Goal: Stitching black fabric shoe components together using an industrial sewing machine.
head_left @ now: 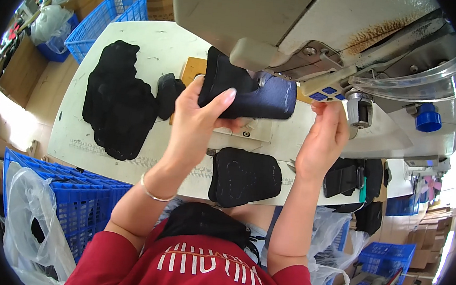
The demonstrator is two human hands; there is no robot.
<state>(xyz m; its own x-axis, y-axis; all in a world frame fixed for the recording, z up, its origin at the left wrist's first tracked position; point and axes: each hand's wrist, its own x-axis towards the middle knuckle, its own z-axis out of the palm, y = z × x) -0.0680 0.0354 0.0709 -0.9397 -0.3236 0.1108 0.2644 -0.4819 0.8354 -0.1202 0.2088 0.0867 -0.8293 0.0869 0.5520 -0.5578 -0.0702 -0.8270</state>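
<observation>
And there it was: the left hand clamped on a black fabric piece, thumb on top, right under the head of the sewing machine! Well apart, the right hand rose by the blue buttons, fingers curled; whether they pinched anything, no telling. Down on the pale surface, black pieces lay nearer the body.

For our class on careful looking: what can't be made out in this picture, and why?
Head view:
Some fingers of the left hand: hidden by the dark fabric piece.
That piece's underside: faces away.
Top of the sewing machine: cut off by upper edge.
Whether the right hand holds anything: curled fingers hide it.
</observation>
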